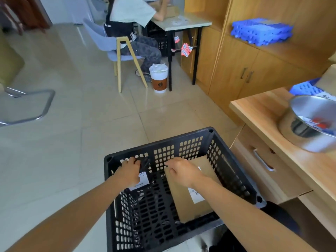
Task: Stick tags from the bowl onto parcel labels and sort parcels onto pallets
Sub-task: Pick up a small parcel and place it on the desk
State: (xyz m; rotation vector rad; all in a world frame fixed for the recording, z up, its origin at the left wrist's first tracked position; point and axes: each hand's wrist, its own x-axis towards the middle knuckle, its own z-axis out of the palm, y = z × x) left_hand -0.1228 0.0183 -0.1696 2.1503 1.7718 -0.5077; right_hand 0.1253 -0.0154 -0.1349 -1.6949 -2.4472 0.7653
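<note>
Black plastic crate (pixel 189 146) sat on the floor at 6 o'clock. Inside, the left hand (pixel 130 171) gripped a black bagged parcel (pixel 144 163) at 10 o'clock. The right hand (pixel 181 171) curled over the far edge of a cardboard parcel (pixel 181 200), probably to lift both toward the steel bowl (pixel 291 132) at 3 o'clock.

At the far side, a person (pixel 131 11) sits on a blue chair (pixel 111 46) at a table (pixel 181 22); a cup-shaped bin (pixel 158 79) stands beside.
</note>
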